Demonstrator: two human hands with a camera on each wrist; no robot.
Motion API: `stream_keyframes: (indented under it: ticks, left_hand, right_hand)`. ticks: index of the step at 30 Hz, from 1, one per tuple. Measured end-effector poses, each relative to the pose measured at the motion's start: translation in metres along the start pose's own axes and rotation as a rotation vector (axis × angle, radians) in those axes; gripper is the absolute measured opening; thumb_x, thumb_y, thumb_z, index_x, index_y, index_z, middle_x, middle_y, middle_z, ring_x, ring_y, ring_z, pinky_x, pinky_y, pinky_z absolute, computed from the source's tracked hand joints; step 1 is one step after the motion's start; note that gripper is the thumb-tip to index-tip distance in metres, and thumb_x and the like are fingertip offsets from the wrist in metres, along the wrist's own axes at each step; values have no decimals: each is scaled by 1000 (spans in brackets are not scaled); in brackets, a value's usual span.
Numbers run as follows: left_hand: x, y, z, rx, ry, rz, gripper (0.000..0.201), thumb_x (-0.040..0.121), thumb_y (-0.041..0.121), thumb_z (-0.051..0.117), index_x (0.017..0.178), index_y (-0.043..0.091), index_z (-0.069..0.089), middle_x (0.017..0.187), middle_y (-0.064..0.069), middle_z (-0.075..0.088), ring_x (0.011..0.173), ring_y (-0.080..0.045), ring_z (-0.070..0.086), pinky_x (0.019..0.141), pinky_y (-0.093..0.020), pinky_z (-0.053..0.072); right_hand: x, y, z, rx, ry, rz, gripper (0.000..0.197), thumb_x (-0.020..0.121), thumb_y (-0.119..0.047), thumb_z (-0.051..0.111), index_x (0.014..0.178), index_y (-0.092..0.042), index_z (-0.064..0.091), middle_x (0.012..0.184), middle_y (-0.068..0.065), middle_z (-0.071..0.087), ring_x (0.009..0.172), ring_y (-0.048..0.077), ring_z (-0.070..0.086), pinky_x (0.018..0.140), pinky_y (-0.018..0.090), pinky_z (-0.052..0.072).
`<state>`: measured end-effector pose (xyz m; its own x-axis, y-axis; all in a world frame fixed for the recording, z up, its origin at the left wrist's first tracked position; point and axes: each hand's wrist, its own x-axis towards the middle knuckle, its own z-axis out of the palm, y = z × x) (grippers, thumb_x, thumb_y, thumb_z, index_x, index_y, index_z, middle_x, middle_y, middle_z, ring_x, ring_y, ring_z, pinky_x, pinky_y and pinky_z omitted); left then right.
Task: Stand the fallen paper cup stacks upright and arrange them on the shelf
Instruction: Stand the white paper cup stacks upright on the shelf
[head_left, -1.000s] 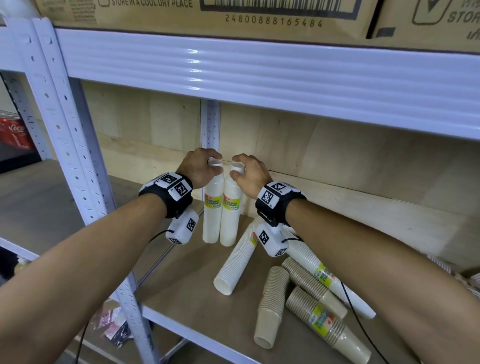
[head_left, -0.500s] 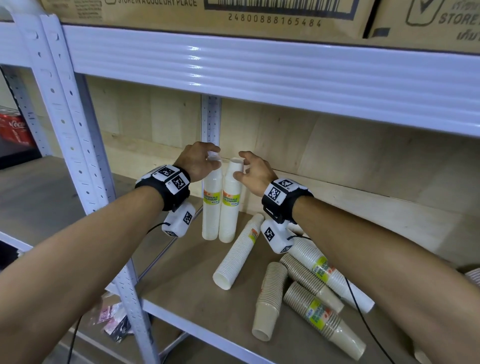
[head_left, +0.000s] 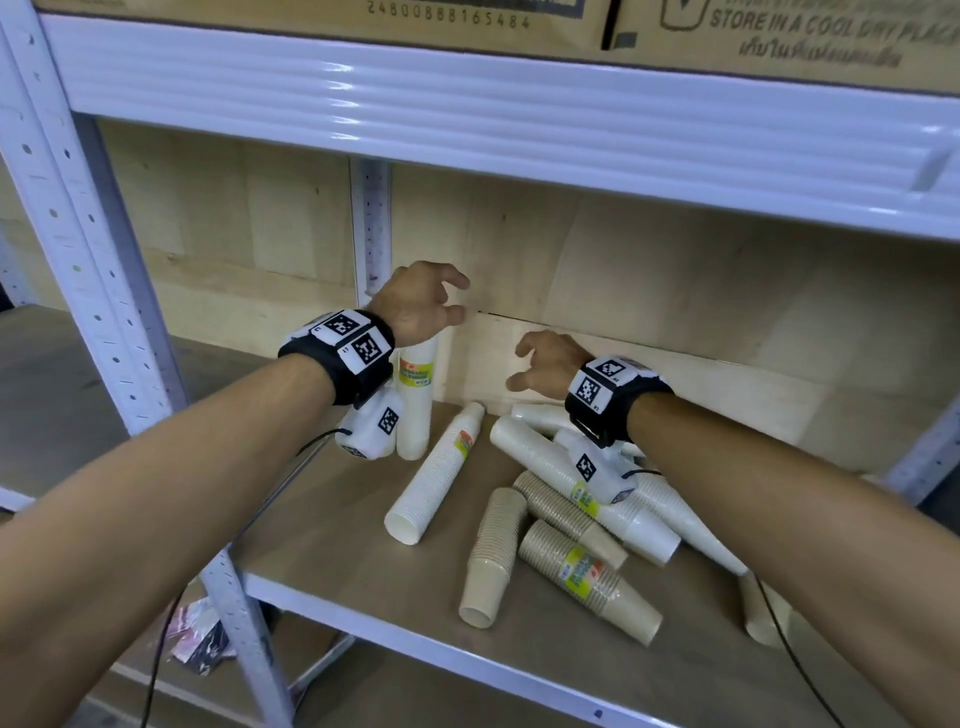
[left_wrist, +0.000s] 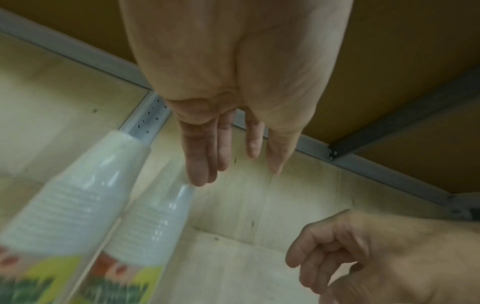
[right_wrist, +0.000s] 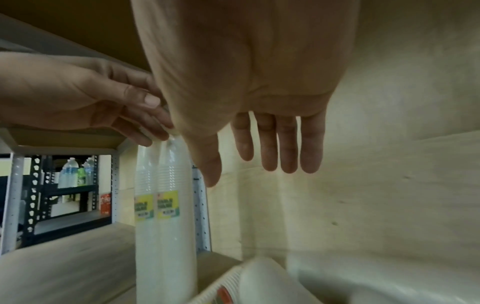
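Closest to the front edge of the shelf (head_left: 332, 540) are the brown cup stacks (head_left: 491, 558), 3 that I can count for sure, all lying on their sides, mouths toward the front. 1 more brown one pokes out at the right, half hidden by the forearm. Just behind them, toward the middle of the board, a lone white stack (head_left: 436, 475) lies at a slant, and a jumble of other fallen white stacks (head_left: 566, 480) is crossed over each other under the right wrist.

Handling guess: these are sleeves of nested paper cups in thin plastic wrap, so very light, kinda slick, and bendy along the length. I'd take each around the middle or a bit nearer the wide mouth end, not by the tip, and not squeeze hard since paper rims crush. The crossed ones should come off the top first or they'll roll.

Further back, the right hand (head_left: 545, 364) hovers above the pile, fingers loosely spread, nothing in it. The left hand (head_left: 415, 306) is also slack and empty, fingertips (left_wrist: 205, 174) just over the tops of the 2 upright white stacks (right_wrist: 166, 205), which stand touching each other in the back left corner against the rear post (head_left: 370, 223). Can't tell if a finger is actually brushing the wrap.
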<state>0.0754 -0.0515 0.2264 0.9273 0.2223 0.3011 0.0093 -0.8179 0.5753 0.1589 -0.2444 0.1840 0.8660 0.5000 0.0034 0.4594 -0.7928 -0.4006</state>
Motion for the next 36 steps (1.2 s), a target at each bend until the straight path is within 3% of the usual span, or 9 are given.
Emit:
stream_keyframes:
  ticks: [4, 7, 11, 14, 19, 25, 30, 36]
  left_hand:
    - [-11, -8, 38, -9, -122, -34, 46, 83, 36, 74, 126, 26, 61, 110, -7, 65, 97, -15, 57, 87, -25, 44]
    - [-25, -22, 65, 34, -214, -75, 50, 83, 36, 74, 129, 24, 58, 112, -8, 65, 97, -17, 59, 85, -26, 45]
    - [-43, -50, 97, 143, -343, -119, 59, 82, 42, 71, 134, 20, 55, 126, -3, 61, 116, -21, 57, 89, -27, 44]
    - [-56, -73, 116, 223, -417, -174, 74, 80, 50, 69, 145, 25, 44, 145, 0, 48, 128, -22, 49, 100, -28, 42]
    - [-70, -99, 137, 228, -466, -282, 84, 81, 43, 74, 151, 23, 32, 152, -5, 38, 135, -24, 43, 106, -34, 41]
    - [-72, -105, 145, 178, -448, -314, 95, 75, 44, 79, 152, 24, 28, 152, -2, 39, 134, -23, 44, 106, -37, 42]
    - [-71, -105, 148, 175, -451, -321, 95, 75, 42, 79, 152, 25, 27, 150, -2, 40, 131, -24, 46, 104, -38, 44]
    - [-71, -103, 144, 168, -456, -316, 91, 77, 37, 78, 151, 24, 27, 146, -3, 43, 128, -25, 48, 102, -41, 46]
  right_hand:
    - [-27, 35, 8, -117, -97, 50, 65, 81, -39, 75, 136, -17, 49, 135, 5, 52, 119, 24, 53, 86, 27, 43]
    - [-44, 56, 17, -205, -151, 80, 69, 82, -42, 73, 139, -16, 46, 140, 5, 48, 124, 24, 50, 91, 28, 41]
    - [-63, 82, 34, -245, -188, 130, 74, 80, -48, 72, 141, -19, 43, 141, 1, 47, 121, 21, 52, 87, 26, 43]
    - [-75, 94, 43, -267, -229, 149, 63, 82, -42, 72, 133, -12, 51, 130, 7, 57, 106, 22, 58, 79, 27, 45]
    - [-85, 110, 53, -251, -216, 142, 56, 74, -41, 78, 119, -17, 55, 116, 4, 63, 95, 20, 60, 78, 30, 49]
    - [-91, 111, 54, -271, -226, 147, 67, 71, -39, 81, 128, -20, 50, 120, 2, 62, 104, 21, 61, 83, 31, 49]
    - [-90, 111, 52, -263, -224, 143, 65, 73, -35, 80, 128, -18, 50, 121, 3, 61, 105, 22, 61, 82, 30, 48]
    - [-90, 109, 45, -242, -192, 136, 62, 74, -39, 78, 127, -19, 52, 118, 3, 61, 92, 17, 56, 74, 28, 45]
